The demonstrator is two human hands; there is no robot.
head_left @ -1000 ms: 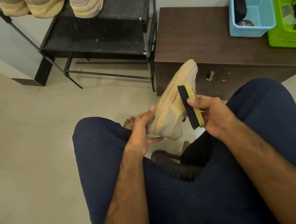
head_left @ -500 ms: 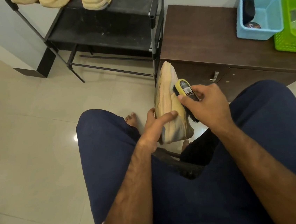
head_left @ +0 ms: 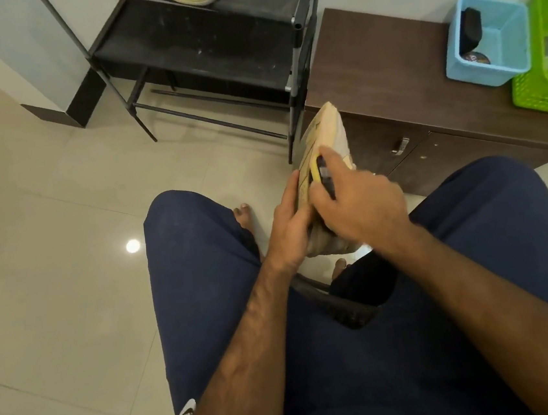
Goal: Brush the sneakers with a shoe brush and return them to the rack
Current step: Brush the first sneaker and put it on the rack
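A beige suede sneaker (head_left: 325, 127) is clasped by the left hand (head_left: 290, 229). Beside that grip, a yellow-backed brush (head_left: 315, 172) is pinched by the right hand (head_left: 360, 208), forefinger outstretched.

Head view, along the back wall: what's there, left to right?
Black shoe rack → brown cabinet → blue basket → green basket. Both baskets stand on the cabinet's right end.

Both forearms reach forward over the lap. The left hand (head_left: 290, 229) grips the sneaker (head_left: 325, 127) from the left; the right hand (head_left: 360, 205), index finger extended, holds the shoe brush (head_left: 315, 170) against it.
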